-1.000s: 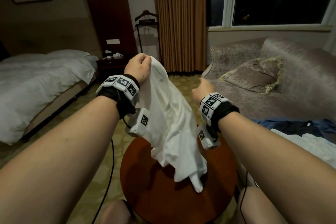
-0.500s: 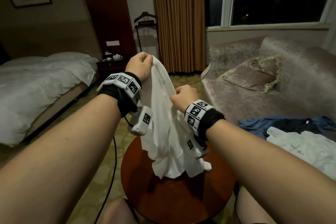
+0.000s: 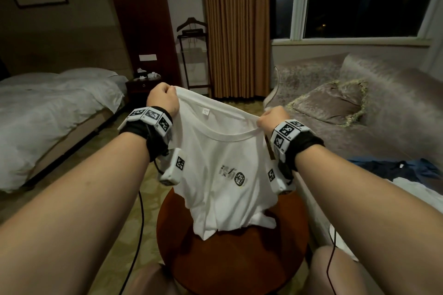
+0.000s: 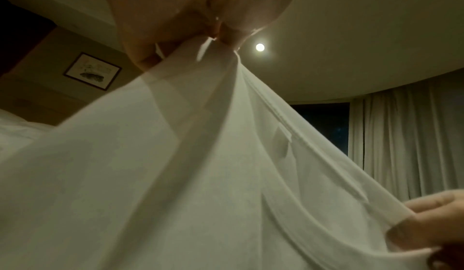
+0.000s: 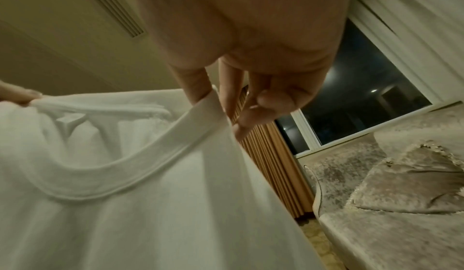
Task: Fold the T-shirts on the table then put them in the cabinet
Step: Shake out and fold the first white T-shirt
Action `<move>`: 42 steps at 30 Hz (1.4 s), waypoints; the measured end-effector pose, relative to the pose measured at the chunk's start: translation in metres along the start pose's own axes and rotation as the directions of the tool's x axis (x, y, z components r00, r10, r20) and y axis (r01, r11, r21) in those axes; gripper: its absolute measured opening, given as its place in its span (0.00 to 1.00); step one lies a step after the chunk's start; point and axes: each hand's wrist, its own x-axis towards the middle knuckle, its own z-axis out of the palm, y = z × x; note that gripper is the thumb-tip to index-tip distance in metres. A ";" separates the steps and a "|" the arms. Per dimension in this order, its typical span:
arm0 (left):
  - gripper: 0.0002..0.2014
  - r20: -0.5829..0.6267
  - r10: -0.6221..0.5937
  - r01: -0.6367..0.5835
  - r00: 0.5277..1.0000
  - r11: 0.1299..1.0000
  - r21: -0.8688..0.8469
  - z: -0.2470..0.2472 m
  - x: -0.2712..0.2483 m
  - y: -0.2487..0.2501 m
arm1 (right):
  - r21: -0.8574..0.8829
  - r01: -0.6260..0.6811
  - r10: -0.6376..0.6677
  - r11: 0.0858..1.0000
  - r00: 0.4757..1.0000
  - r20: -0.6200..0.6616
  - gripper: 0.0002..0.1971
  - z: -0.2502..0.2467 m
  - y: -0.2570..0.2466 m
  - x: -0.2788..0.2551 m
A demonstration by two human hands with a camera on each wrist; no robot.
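Both hands hold a white T-shirt [image 3: 223, 175] up over the round worktop [image 3: 239, 261], its hem brushing the wood. The left hand [image 3: 163, 99] is fisted on one shoulder; the right hand [image 3: 272, 120] takes the other. Only the right wrist view shows thumb and fingers [image 5: 198, 84] pinching the collar band; the left wrist view is blurred, fingers [image 4: 150, 56] seemingly clamped on bunched cloth.

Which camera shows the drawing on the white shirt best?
The head view: the printed logo faces that camera on the held-up white T-shirt. Both wrist views show only plain cloth and the collar from close up, no print.
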 end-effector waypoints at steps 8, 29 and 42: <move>0.15 0.054 -0.044 0.044 0.998 0.999 0.010 -0.004 0.002 -0.009 | 0.324 0.047 -0.079 0.945 0.993 0.087 0.06 -0.003 -0.005 -0.004; 0.10 0.374 0.025 -0.021 0.927 1.000 -0.014 0.002 -0.003 -0.017 | 0.051 0.147 -0.151 0.988 0.985 0.088 0.06 0.009 0.027 0.012; 0.10 0.384 0.137 -0.154 0.913 0.988 0.013 0.018 -0.004 -0.018 | -0.073 -0.016 0.008 0.997 0.995 -0.103 0.10 0.006 0.033 0.028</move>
